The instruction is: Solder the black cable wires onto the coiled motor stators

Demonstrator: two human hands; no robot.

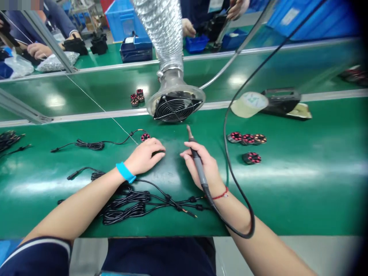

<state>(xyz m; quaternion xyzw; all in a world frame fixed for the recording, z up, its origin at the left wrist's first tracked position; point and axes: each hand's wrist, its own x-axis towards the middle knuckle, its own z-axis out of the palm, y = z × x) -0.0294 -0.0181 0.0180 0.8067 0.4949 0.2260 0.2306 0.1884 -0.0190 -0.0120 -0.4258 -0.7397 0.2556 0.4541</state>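
My right hand (205,165) is closed around a soldering iron (198,163), whose tip points up and away toward the fan. Its black cord loops over my right forearm. My left hand (146,155) is curled, with thumb and forefinger close together. A thin solder wire (106,112) comes down from the upper left and runs into this hand; the part inside the fingers is hidden. Just beyond its knuckles lies a small motor stator (145,137) with red windings, beside the end of a black cable (115,143). Bundled black cables (126,205) lie under and in front of my left forearm.
A round fume hood with a fan (176,107) hangs from a foil duct (162,34) before me. Several stators (248,138) sit at right, near a yellowish tub (249,105) and a black holder (280,100). Co-workers' hands (40,50) are beyond the rear partition.
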